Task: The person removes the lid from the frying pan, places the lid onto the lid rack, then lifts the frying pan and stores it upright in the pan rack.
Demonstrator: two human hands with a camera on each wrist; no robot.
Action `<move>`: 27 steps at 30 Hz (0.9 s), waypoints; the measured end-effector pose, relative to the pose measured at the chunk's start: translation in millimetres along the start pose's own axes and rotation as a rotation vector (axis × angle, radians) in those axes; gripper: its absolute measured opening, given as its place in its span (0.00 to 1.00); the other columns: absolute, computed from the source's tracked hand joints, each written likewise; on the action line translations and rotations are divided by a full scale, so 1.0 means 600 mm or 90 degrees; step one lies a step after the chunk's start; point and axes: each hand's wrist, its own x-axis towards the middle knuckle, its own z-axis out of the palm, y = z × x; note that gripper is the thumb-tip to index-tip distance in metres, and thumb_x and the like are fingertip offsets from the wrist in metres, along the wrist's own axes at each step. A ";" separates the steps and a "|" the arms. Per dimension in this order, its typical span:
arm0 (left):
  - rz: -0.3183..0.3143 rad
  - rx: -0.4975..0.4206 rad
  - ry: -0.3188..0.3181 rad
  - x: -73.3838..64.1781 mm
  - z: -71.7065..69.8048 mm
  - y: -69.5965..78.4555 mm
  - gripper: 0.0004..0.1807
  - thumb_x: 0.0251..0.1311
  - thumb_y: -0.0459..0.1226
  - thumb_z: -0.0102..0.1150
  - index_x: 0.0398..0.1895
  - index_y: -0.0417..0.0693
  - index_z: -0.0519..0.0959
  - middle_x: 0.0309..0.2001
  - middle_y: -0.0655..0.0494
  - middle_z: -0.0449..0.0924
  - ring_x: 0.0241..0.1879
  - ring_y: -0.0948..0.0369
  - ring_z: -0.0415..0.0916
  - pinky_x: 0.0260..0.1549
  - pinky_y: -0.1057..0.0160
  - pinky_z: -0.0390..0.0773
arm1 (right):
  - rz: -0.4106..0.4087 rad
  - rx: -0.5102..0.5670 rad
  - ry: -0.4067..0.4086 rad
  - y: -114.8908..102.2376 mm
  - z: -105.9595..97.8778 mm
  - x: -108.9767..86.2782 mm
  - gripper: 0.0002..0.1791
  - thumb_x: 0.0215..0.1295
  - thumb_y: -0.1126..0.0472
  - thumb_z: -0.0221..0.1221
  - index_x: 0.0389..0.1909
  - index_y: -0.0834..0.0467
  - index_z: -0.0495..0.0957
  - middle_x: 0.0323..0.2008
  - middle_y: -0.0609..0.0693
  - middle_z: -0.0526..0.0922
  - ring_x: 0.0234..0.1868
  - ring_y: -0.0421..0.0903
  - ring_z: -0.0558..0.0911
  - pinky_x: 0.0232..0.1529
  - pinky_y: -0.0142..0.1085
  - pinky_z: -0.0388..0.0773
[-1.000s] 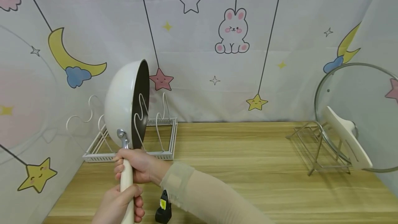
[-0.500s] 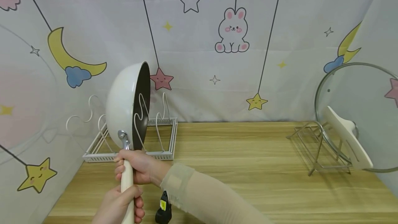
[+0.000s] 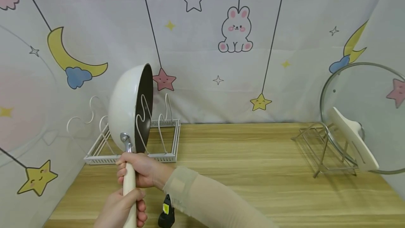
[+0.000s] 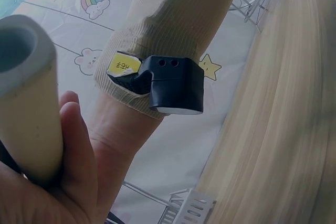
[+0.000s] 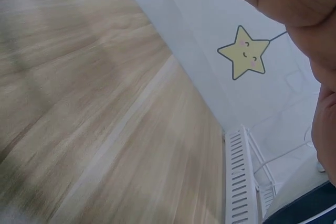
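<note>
A white wok (image 3: pixel 123 101) with a dark inside is on edge at the left, its open side facing right. It overlaps the wire dividers of a white pan rack (image 3: pixel 131 159), with one divider in front of its dark inside. My right hand (image 3: pixel 142 170) grips the cream handle (image 3: pixel 129 182) just below the metal joint. Lower down, my left hand (image 3: pixel 123 207) is wrapped round the same handle. In the left wrist view the hollow handle end (image 4: pixel 31 93) rises beside my left hand (image 4: pixel 58 182). Curled fingers of my right hand (image 5: pixel 299 19) show in the right wrist view.
On the right, a metal wire stand (image 3: pixel 326 154) bears a large glass lid (image 3: pixel 376 115) with a cream handle. A black wrist camera (image 3: pixel 166 212) shows below my right sleeve (image 3: pixel 218 196). Patterned cloth (image 3: pixel 205 45) hangs behind the wooden table (image 3: pixel 240 157).
The wok has shifted slightly down and to the right at the rack, mostly in the first half second. Both hands keep their hold on the handle.
</note>
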 end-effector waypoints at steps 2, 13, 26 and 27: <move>0.005 0.011 0.002 0.000 -0.002 0.000 0.13 0.61 0.41 0.49 0.22 0.44 0.72 0.15 0.58 0.75 0.16 0.62 0.76 0.21 0.63 0.80 | -0.002 -0.012 0.007 0.001 0.000 0.002 0.11 0.58 0.64 0.45 0.18 0.52 0.62 0.13 0.39 0.62 0.16 0.33 0.64 0.24 0.25 0.67; 0.025 0.035 -0.022 0.003 -0.014 -0.004 0.18 0.65 0.45 0.48 0.22 0.42 0.74 0.15 0.59 0.77 0.16 0.62 0.79 0.23 0.62 0.81 | 0.004 -0.090 0.073 0.011 0.003 0.007 0.13 0.57 0.57 0.52 0.14 0.55 0.69 0.13 0.43 0.70 0.16 0.39 0.73 0.21 0.32 0.75; 0.029 -0.036 -0.117 0.005 -0.023 -0.006 0.15 0.70 0.44 0.40 0.33 0.43 0.70 0.19 0.62 0.79 0.19 0.65 0.80 0.26 0.63 0.82 | -0.059 -0.166 0.181 0.016 0.006 0.000 0.13 0.56 0.48 0.60 0.24 0.53 0.76 0.13 0.46 0.75 0.13 0.41 0.76 0.15 0.32 0.74; 0.027 -0.045 -0.121 0.004 -0.023 -0.007 0.15 0.70 0.44 0.40 0.34 0.43 0.69 0.19 0.62 0.79 0.20 0.65 0.80 0.27 0.63 0.82 | -0.064 -0.174 0.187 0.016 0.007 -0.001 0.13 0.55 0.47 0.61 0.23 0.53 0.76 0.13 0.47 0.75 0.13 0.41 0.76 0.15 0.31 0.74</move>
